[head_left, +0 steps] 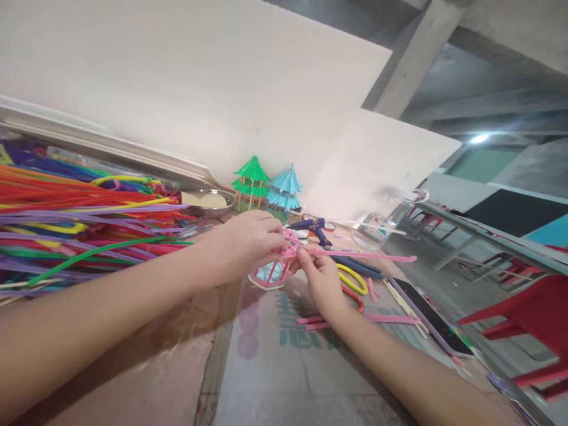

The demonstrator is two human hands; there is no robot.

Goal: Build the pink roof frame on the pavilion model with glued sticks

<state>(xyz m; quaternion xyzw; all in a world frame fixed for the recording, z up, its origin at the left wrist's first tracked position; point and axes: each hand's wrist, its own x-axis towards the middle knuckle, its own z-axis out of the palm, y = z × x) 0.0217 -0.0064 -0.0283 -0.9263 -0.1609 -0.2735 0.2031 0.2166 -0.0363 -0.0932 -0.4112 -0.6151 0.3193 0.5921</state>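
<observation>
Pinching a pink pipe cleaner (pixel 355 254) between both hands, left hand (pixel 251 242) closed over its woven end, right hand (pixel 322 281) gripping just beside it; long axis running rightward above the worktop (pixel 266 367), over a small pink frame (pixel 268 276).

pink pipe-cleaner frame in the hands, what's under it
Under the pink pipe-cleaner frame lies a printed cardboard sheet on the table. The left hand and right hand cover its top, so how the long pink strip joins it is hidden.
</observation>
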